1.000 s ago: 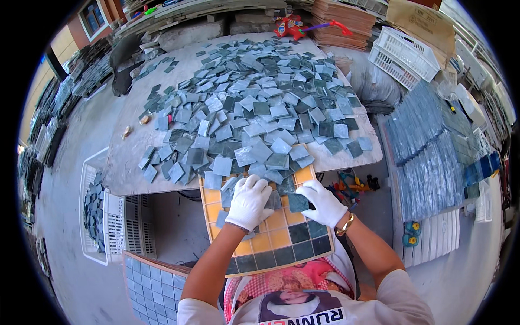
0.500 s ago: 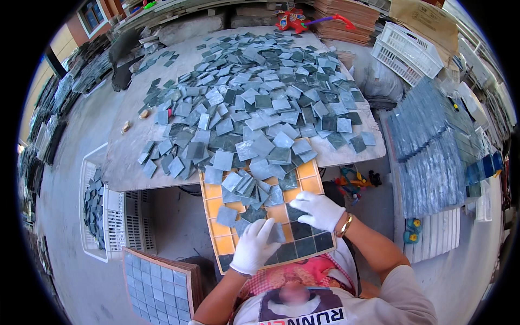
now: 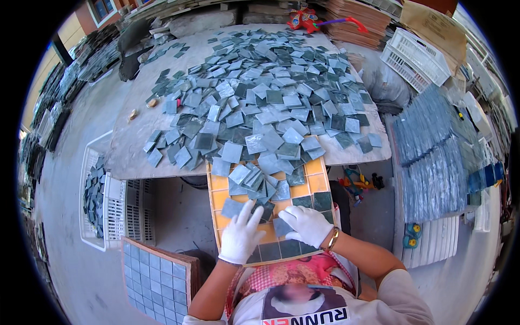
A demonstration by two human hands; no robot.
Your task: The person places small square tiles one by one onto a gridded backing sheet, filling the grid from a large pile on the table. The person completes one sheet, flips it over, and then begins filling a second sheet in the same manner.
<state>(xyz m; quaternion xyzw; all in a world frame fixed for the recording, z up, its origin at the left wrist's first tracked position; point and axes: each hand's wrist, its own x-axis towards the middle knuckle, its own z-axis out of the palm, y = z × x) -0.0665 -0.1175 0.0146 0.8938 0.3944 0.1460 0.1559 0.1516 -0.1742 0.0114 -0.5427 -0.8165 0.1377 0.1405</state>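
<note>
A yellow gridded tray (image 3: 221,197) extends from the table edge toward my lap. Dark square stone tiles (image 3: 290,248) fill its near row and part of its right side. My white-gloved right hand (image 3: 310,226) grips a grey stone tile (image 3: 281,227) by its right side, over the tray's middle. My left hand (image 3: 239,238), also gloved, has its fingers apart above the left of the tray. Its fingertips reach beside a loose grey tile (image 3: 232,208); whether they touch it I cannot tell. A leaning stack of tiles (image 3: 250,177) lies on the tray's far half.
A large heap of loose tiles (image 3: 260,97) covers the table (image 3: 127,146). White crates (image 3: 115,216) hold tiles at left, near a stack of tile-filled trays (image 3: 154,279). Tightly packed tiles (image 3: 428,146) stand at right. A red toy (image 3: 303,20) rests at the table's far edge.
My left hand has drawn back leftward from the tile it was handling, its fingers spreading. My right hand has moved left and toward me onto that tile. The whole view has shifted slightly.
</note>
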